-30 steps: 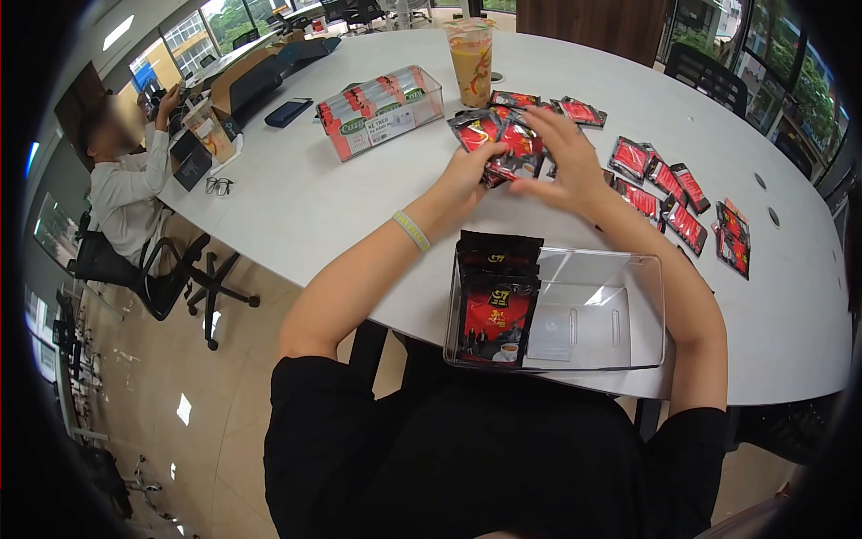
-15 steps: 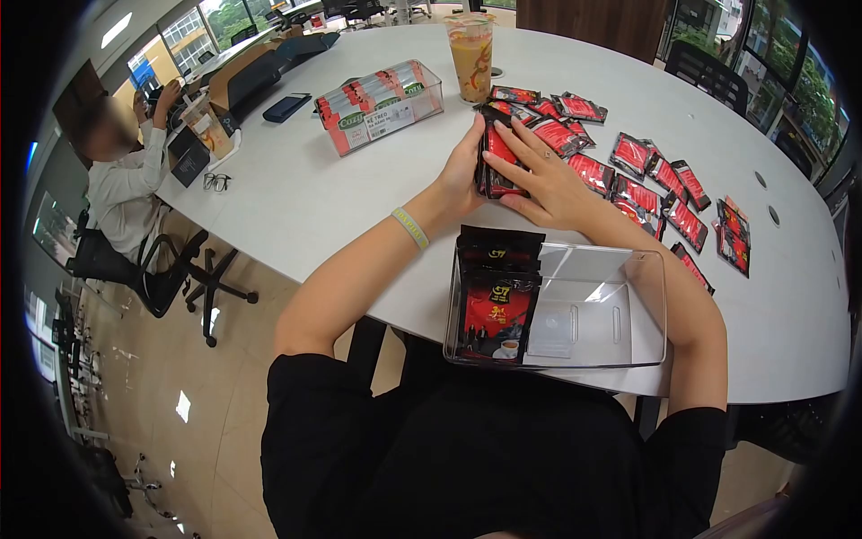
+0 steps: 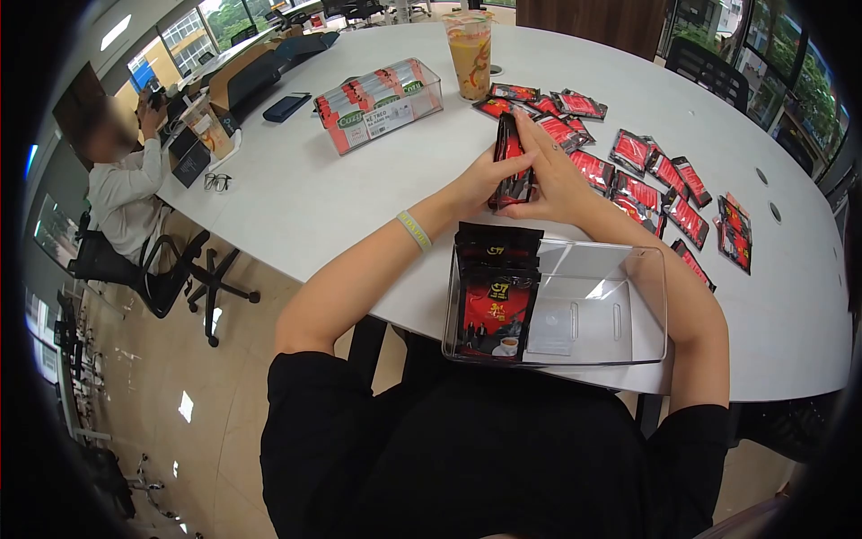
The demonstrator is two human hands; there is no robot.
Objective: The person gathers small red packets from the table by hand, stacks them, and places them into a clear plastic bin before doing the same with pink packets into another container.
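Two bare hands share one bunch of red and black packets (image 3: 508, 157), held on edge over the desk (image 3: 296, 198), beyond the clear box (image 3: 594, 331). The left hand (image 3: 483, 182) grips it from one side, thumb across the near face; the right hand (image 3: 558, 184) lies flat against the other, fingers stretched forward. Slick wrappers probably slide easily, so squeezing from both sides likely squares the bunch; how many packets it has, and whether its lower edge touches the desk, I cannot tell. In the box, the standing packets (image 3: 496, 316) sit upright at the left end, presumably propped by the wall there, with bare floor to their right. Loose packets (image 3: 631, 153) lie scattered beyond the right hand, seemingly within easy reach, while the drink cup (image 3: 470, 63) stands upright near them
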